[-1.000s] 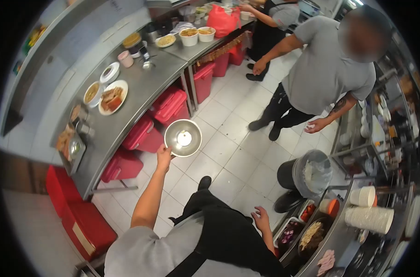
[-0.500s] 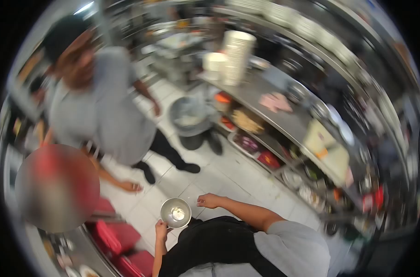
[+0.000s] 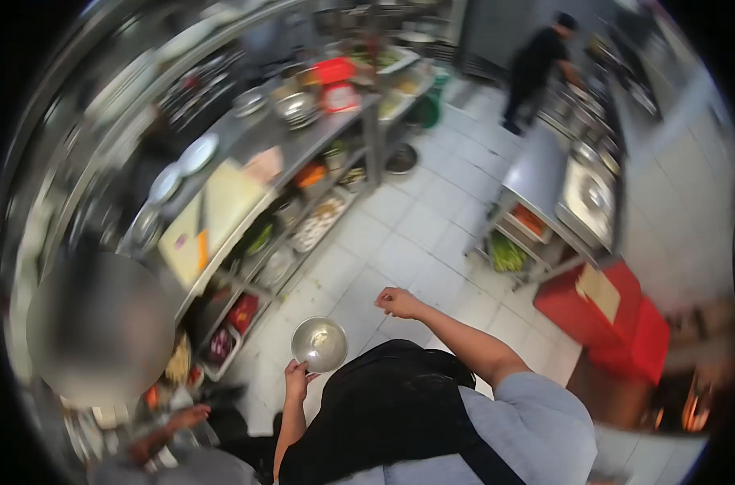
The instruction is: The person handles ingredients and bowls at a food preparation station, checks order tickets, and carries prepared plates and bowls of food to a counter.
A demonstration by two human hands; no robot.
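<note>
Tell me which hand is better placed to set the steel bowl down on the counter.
Left, probably. The left hand already grips the steel bowl by its rim, on the counter side. The right hand is a loose fist, empty, farther from it.

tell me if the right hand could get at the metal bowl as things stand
Probably yes. The right hand is closed in a loose fist and holds nothing, a little up and to the right of the metal bowl that the left hand grips by its rim. Only bare floor tiles show between them.

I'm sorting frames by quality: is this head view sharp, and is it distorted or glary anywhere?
Head view: strong fisheye bending with black corners; motion blur smears the left shelves; the metal bowl in the left hand is fairly crisp with soft glare; the right hand is readable.
</note>
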